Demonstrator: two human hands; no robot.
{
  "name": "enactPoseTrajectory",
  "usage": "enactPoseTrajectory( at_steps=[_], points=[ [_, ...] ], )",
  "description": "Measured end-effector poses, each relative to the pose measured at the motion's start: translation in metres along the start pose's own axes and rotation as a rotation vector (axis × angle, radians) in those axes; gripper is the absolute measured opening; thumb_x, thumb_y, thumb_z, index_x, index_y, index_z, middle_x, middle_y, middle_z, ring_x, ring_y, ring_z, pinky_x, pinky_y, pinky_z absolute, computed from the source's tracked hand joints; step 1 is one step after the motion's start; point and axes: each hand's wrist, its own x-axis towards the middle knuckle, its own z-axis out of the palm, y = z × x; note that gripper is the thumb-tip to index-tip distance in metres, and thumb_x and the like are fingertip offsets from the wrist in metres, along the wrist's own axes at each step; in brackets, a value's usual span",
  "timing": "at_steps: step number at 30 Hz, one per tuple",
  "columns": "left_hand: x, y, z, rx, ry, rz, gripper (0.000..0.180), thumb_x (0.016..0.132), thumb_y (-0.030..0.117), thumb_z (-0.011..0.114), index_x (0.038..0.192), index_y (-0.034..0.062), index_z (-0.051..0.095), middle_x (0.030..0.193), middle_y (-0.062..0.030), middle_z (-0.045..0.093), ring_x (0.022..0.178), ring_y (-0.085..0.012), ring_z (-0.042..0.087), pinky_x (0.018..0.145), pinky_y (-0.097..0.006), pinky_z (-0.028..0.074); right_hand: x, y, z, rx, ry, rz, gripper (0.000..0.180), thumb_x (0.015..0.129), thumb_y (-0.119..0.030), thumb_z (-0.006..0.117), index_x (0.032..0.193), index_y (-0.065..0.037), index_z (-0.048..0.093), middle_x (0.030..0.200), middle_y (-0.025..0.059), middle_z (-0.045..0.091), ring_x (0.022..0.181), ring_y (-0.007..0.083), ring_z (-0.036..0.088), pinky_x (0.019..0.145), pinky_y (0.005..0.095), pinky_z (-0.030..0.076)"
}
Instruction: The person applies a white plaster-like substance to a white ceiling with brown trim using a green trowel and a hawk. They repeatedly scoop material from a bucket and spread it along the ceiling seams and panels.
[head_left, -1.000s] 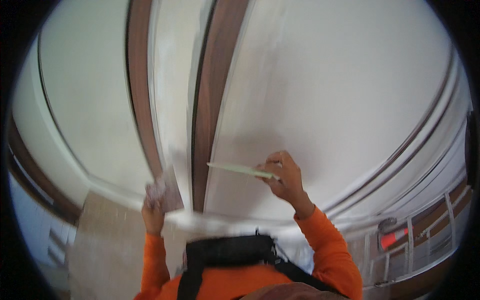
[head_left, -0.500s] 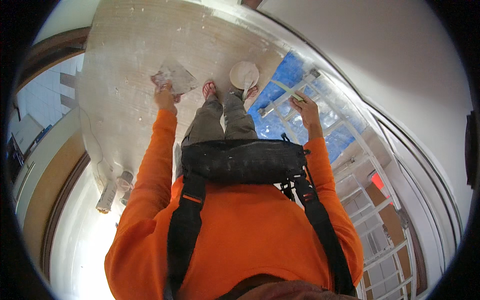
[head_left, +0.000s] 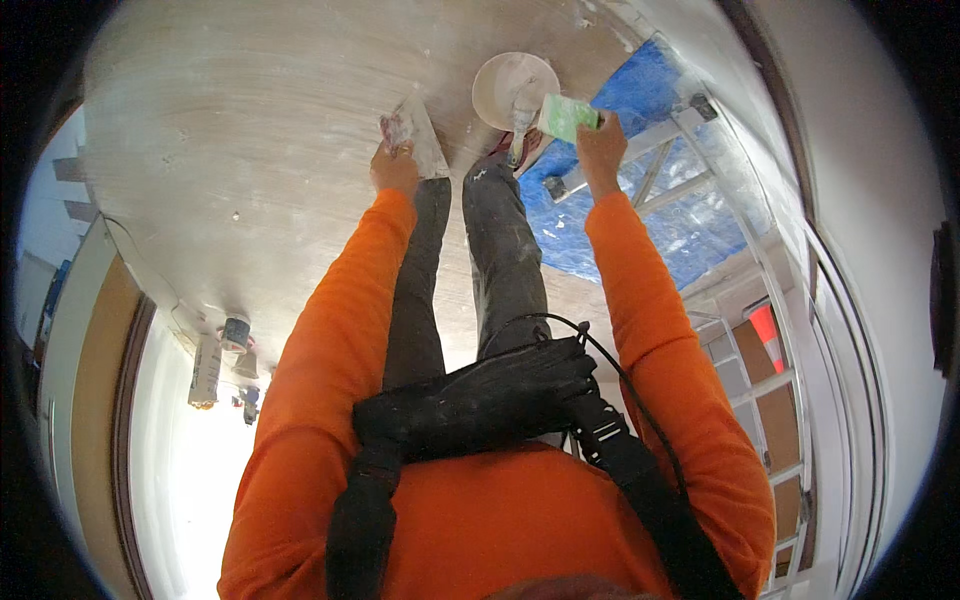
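My left hand (head_left: 395, 170) is closed around a flat plate smeared with whitish plaster (head_left: 424, 140), held out in front of my legs. In my right hand (head_left: 602, 152) is a pale green flat scraper (head_left: 566, 118), its broad face turned toward me. The scraper is beside a round pale bucket (head_left: 488, 97) that stands on the floor by my foot and seems to hold whitish material. A plaster-coated tool (head_left: 519, 140) leans in the bucket with its handle over the near rim; its kind is hard to make out.
A metal ladder (head_left: 752, 392) extends along the right side, partly over a blue sheet (head_left: 585, 232) spotted with white. Behind its rungs shows a red cone (head_left: 767, 333). At the left are a paper-like bag (head_left: 205, 372), a dark container (head_left: 236, 333) and a thin cable (head_left: 175, 298).
My left hand has moved right with the plate. The scraper has turned from edge-on to broad face and come closer to the bucket. My body has stepped or leaned forward.
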Motion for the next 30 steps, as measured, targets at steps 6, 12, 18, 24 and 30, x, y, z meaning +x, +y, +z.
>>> enactPoseTrajectory(
  at_steps=[6,12,18,24,30],
  points=[
    [0.085,-0.076,0.077,0.564,0.004,0.225,0.052,0.088,0.02,0.058,0.138,0.0106,0.049,0.118,-0.0209,0.064,0.105,-0.0424,0.061,0.092,-0.045,0.048,0.048,-0.012,0.121,0.077,0.141,0.298,0.04,0.073,-0.007,0.059,0.107,0.009,0.045,0.093,0.0348,0.063,0.09,0.0509,0.063,0.081,0.0543,0.05],
    [0.098,-0.066,0.121,0.689,-0.093,0.184,0.045,0.086,0.024,0.055,0.123,-0.0011,0.055,0.112,-0.0267,0.065,0.105,-0.0462,0.062,0.093,-0.05,0.048,0.058,0.008,0.175,0.294,0.267,0.382,0.03,0.075,-0.005,0.059,0.1,0.01,0.054,0.093,0.0321,0.065,0.09,0.0468,0.065,0.081,0.0507,0.052],
    [0.12,-0.1,0.154,0.736,-0.283,0.203,0.031,0.085,0.023,0.056,0.106,0.0026,0.067,0.102,-0.0263,0.067,0.099,-0.0437,0.064,0.088,-0.05,0.05,0.076,0.035,0.223,0.302,0.114,0.363,0.029,0.075,-0.009,0.061,0.099,0.003,0.069,0.089,0.026,0.069,0.093,0.0402,0.068,0.081,0.0479,0.053],
    [0.137,-0.119,0.168,0.638,-0.335,0.311,0.031,0.085,0.024,0.061,0.108,0.0052,0.067,0.1,-0.0265,0.067,0.098,-0.0439,0.064,0.087,-0.05,0.05,0.058,0.004,0.212,0.077,0.01,0.055,0.035,0.074,-0.013,0.061,0.105,0.002,0.068,0.091,0.027,0.068,0.09,0.0413,0.067,0.08,0.0475,0.053],
    [0.116,-0.07,0.158,0.497,-0.189,0.182,0.031,0.086,0.024,0.061,0.111,0.0059,0.066,0.097,-0.0247,0.068,0.097,-0.0437,0.064,0.084,-0.05,0.049,0.08,0.021,0.198,0.009,0.098,0.025,0.029,0.074,-0.01,0.061,0.099,0.002,0.068,0.09,0.0236,0.068,0.087,0.0394,0.067,0.078,0.0481,0.053]
  ],
)
